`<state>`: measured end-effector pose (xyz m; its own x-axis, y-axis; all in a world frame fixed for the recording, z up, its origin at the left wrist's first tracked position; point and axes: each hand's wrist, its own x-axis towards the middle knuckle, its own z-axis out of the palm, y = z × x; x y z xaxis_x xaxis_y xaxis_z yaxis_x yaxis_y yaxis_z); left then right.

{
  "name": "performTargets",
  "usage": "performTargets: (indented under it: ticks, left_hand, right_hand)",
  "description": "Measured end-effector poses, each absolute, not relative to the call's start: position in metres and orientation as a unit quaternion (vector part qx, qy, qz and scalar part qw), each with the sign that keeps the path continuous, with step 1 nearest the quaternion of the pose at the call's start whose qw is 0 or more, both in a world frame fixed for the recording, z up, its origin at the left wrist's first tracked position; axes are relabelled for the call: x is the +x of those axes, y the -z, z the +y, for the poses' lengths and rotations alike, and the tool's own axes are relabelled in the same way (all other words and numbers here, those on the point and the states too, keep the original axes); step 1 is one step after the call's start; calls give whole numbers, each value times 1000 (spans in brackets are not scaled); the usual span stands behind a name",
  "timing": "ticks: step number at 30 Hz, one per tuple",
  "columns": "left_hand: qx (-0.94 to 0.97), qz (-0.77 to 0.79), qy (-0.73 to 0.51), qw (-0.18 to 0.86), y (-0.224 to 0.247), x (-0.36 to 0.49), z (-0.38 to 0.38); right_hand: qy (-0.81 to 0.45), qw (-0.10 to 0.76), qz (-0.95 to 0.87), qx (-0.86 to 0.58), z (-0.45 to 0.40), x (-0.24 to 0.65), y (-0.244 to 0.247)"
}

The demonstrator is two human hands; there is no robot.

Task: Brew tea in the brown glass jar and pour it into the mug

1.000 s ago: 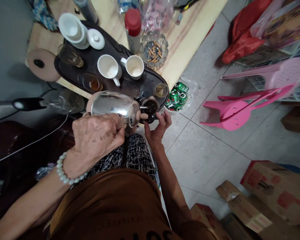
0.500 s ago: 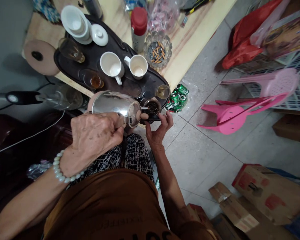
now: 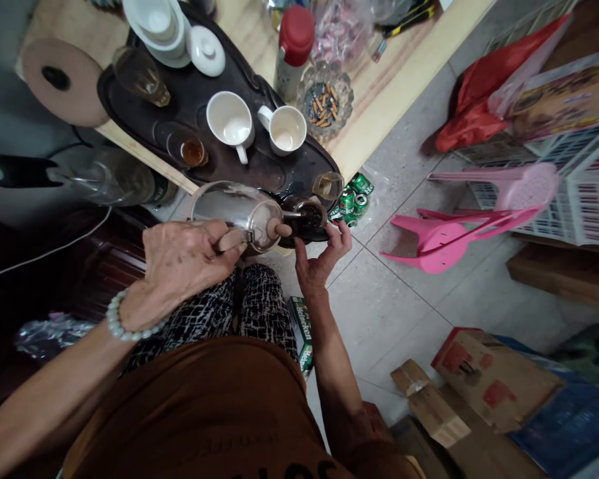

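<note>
My left hand grips the handle of a shiny steel kettle and tilts it, spout toward a small dark teapot full of tea leaves. The teapot sits at the near right end of a dark oval tea tray. My right hand rests under the tray's edge beside the teapot, fingers curled up against it. Whether it grips the teapot is unclear. A bead bracelet circles my left wrist.
On the tray stand two white mugs, small glasses and stacked white dishes. A red-capped bottle and glass ashtray sit on the wooden table. Green cans, a tipped pink chair and cardboard boxes lie on the floor.
The view has shifted, so the table sits higher in frame. The kettle stays tilted over the teapot and both hands keep their places.
</note>
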<state>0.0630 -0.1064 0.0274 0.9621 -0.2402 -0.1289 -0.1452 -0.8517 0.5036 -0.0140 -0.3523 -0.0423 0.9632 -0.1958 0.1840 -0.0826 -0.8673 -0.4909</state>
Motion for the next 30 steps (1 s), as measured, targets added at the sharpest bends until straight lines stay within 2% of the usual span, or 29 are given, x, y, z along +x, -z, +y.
performTargets:
  ticks: [7,14,19,30]
  left_hand:
    - [901,0,114,419,-6,48,-88]
    - [771,104,162,607,-4,40,-62]
    - [738,188,158,629,-6,28,-46]
    - [719,280,99,628,4,10,-25]
  right_hand:
    - [90,283,92,-950,-361,-3,43]
    - [3,386,301,-872,-367,4,49]
    - [-15,448,404,-798,-369,1,51]
    - [-32,427,400,-811,-386,-2,47]
